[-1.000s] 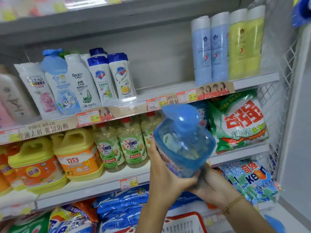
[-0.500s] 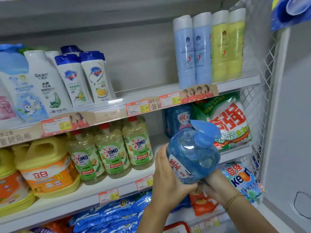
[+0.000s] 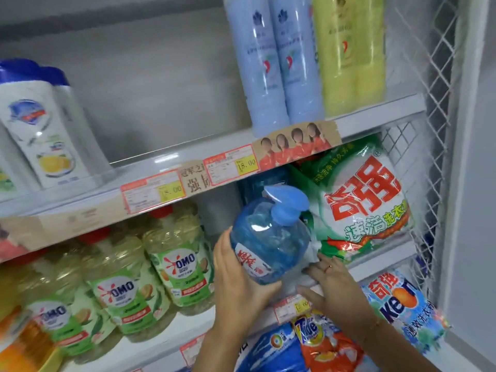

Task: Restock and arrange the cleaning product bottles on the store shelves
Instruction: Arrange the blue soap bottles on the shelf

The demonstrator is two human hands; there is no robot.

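We see the middle shelf (image 3: 150, 334) crowded. A row of OMO bottles (image 3: 182, 267) with red caps fills its left side, and a green-and-white detergent bag (image 3: 359, 208) leans on its right against the wire mesh side (image 3: 432, 124). A dark blue pack (image 3: 264, 178) stands at the back of the gap between them. Above, tall blue bottles (image 3: 271, 65) and yellow bottles (image 3: 351, 55) stand on the upper shelf (image 3: 381, 111).

The blue pump bottle (image 3: 268, 242) sits tilted in that gap at the shelf's front. It is clear blue with a paler pump head turned toward the bag, and has a red-lettered label. The left hand (image 3: 239, 288) grips its lower side, thumb beneath. The right hand (image 3: 332, 288) lies spread, its fingers straight by the base; we cannot tell if they touch it.
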